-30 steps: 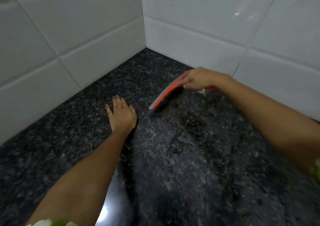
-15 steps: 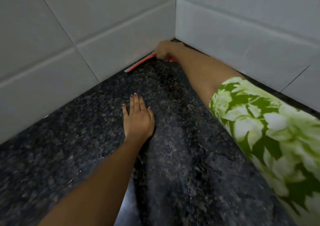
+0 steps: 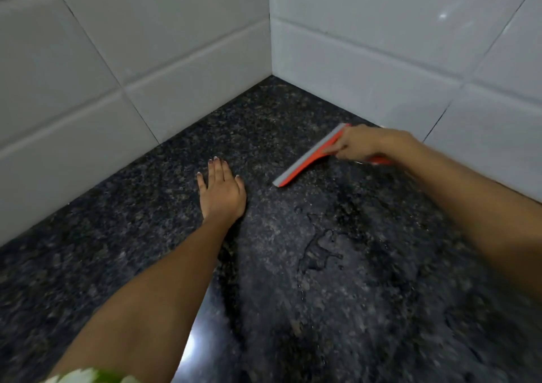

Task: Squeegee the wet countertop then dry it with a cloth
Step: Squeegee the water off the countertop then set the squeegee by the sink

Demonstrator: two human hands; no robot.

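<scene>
A dark speckled granite countertop fills the lower view, with a film of water and a puddle outline in its middle. My right hand grips the handle of an orange squeegee whose grey blade edge rests on the counter, slanting from near the right wall down to the left. My left hand lies flat on the counter, palm down, fingers together, just left of the blade's lower end. No cloth is in view.
White tiled walls meet in a corner at the back of the counter and bound it on the left and right. A bright light reflection shows on the wet stone near the front.
My right hand has pulled the squeegee out of the back corner, toward me and to the right along the counter. My left hand has stayed flat in place.
</scene>
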